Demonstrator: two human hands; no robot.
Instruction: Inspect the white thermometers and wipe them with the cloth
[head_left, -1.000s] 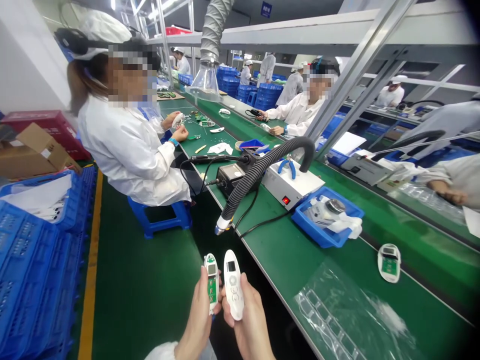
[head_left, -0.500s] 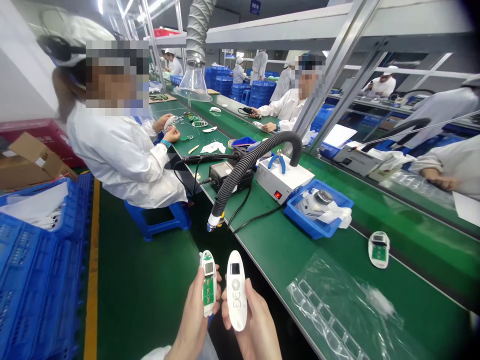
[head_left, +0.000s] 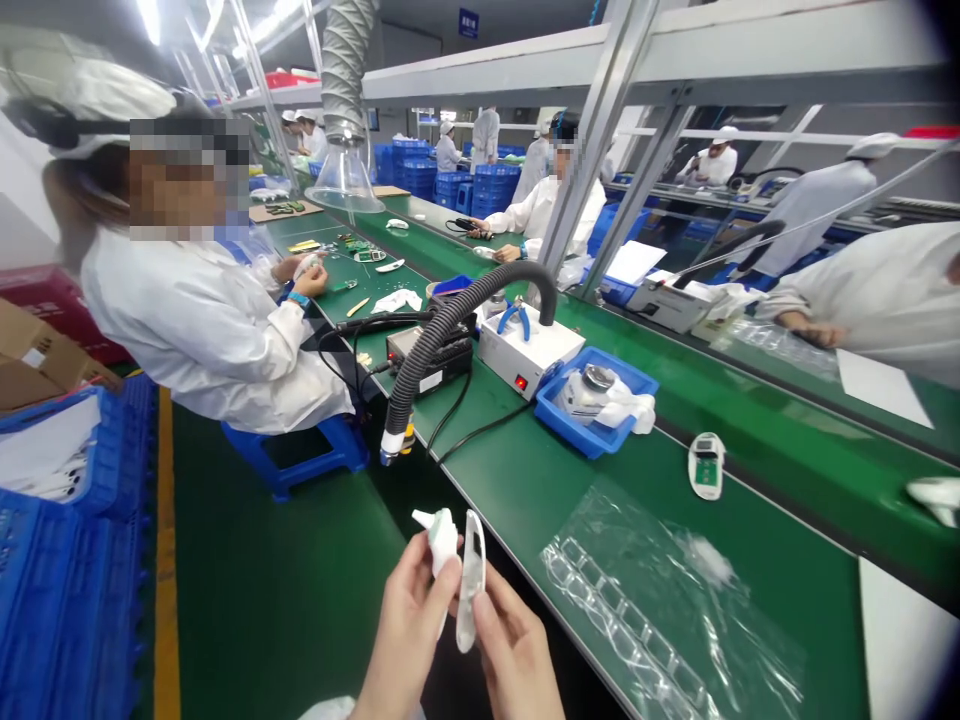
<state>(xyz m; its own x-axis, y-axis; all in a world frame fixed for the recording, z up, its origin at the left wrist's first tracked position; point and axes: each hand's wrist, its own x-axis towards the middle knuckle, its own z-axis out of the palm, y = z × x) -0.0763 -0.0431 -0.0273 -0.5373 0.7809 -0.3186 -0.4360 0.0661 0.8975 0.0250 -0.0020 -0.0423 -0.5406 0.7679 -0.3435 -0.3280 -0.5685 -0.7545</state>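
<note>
My left hand (head_left: pixel 405 635) grips a white device shell half (head_left: pixel 439 538), turned so its outer back faces me. My right hand (head_left: pixel 514 655) grips a white front cover (head_left: pixel 470 580), seen edge-on. The two halves are held close together, nearly touching, in front of the green bench's near edge. Both hands have fingers wrapped round their parts.
Green conveyor bench (head_left: pixel 570 480) runs to the right, with a clear plastic tray (head_left: pixel 660 610), an open device (head_left: pixel 706 465), a blue bin (head_left: pixel 596 400), a black fume hose (head_left: pixel 450 330) and soldering station (head_left: pixel 431 360). A seated co-worker in white (head_left: pixel 202 320) is left; blue crates (head_left: pixel 67 590) are beside me.
Both halves have been turned from face-up, side by side, to edge-on and brought together. The view has swung right, shifting the bench leftward.
</note>
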